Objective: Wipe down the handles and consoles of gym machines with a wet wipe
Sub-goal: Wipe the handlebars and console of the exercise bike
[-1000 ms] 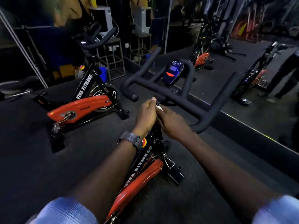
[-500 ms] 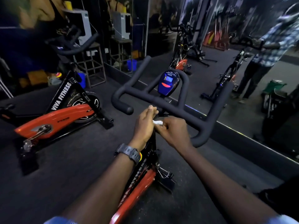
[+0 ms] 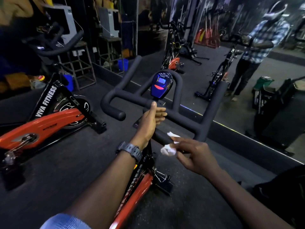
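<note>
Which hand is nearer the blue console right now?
Left. The left hand is at the crossbar just below the console; the right hand, pinching the wet wipe, sits farther back by the near handle end.

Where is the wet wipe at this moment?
In the head view the wet wipe sits just right of centre, pinched in the right hand against the near end of the bike's handlebar, below the blue console.
</note>
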Tool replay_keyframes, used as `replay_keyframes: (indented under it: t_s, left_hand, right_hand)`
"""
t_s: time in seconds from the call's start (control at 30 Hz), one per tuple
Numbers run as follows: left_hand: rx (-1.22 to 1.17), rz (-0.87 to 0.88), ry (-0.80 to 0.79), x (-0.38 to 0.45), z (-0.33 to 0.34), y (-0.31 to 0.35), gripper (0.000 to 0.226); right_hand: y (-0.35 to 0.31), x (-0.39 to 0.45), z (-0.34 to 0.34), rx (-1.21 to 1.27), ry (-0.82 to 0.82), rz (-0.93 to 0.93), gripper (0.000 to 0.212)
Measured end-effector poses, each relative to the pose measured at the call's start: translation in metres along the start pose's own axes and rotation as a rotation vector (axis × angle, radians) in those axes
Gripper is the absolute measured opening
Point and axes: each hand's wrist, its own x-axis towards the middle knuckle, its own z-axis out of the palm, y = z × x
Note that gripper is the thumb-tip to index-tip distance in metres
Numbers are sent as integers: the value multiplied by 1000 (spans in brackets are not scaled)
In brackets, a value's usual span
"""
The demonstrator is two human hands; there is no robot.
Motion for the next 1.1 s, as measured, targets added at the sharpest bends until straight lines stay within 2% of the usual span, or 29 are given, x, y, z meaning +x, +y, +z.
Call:
replay_keyframes:
  t_s: [0.07, 0.17, 0.23, 0.33, 0.4, 0.5, 0.57, 0.6, 0.67, 0.77, 0.8, 0.87, 0.97, 1.1]
  left_hand:
    - [-4, -11, -26, 3, 2, 3, 63]
    - [-30, -35, -16, 11, 4, 7, 63]
    - [-15, -10, -12, 15, 7, 6, 62]
    - [81, 40, -106, 17, 15, 0, 62]
    - [149, 71, -134, 18, 20, -6, 65]
    - [389, 141, -101, 17, 22, -14, 69]
    - [536, 183, -102, 14, 22, -16, 65]
    - [565, 191, -104, 14, 22, -15, 64]
    - [542, 188, -149, 14, 26, -6, 67]
    - [438, 156, -225, 21, 31, 3, 71]
    - [439, 155, -210, 24, 31, 3, 73]
    - [453, 165, -168, 27, 28, -1, 75]
    - [421, 198, -140, 27, 24, -6, 78]
    - [431, 247, -130, 24, 25, -8, 76]
  right_hand:
    - [-16, 16, 6, -47, -60, 51, 35]
    - [-45, 60, 31, -250, -230, 197, 37]
    - [-47, 65, 39, -298, -257, 249, 47]
    - [-30, 22, 23, -313, -179, 145, 56]
    - [-4, -16, 8, -452, -122, 79, 57]
    - [-2, -25, 7, -445, -2, 162, 48]
    - [-21, -2, 33, -360, -10, 206, 43]
    - [-33, 11, 48, -340, -19, 187, 33]
    - [-42, 22, 59, -318, -45, 144, 25]
    - [-19, -6, 30, -349, -37, 71, 45]
    - [-7, -21, 16, -398, -31, 70, 51]
    - [8, -40, -1, -430, 6, 118, 50]
    - [-12, -16, 24, -376, 35, 249, 49]
    - [-34, -1, 45, -359, -24, 189, 52]
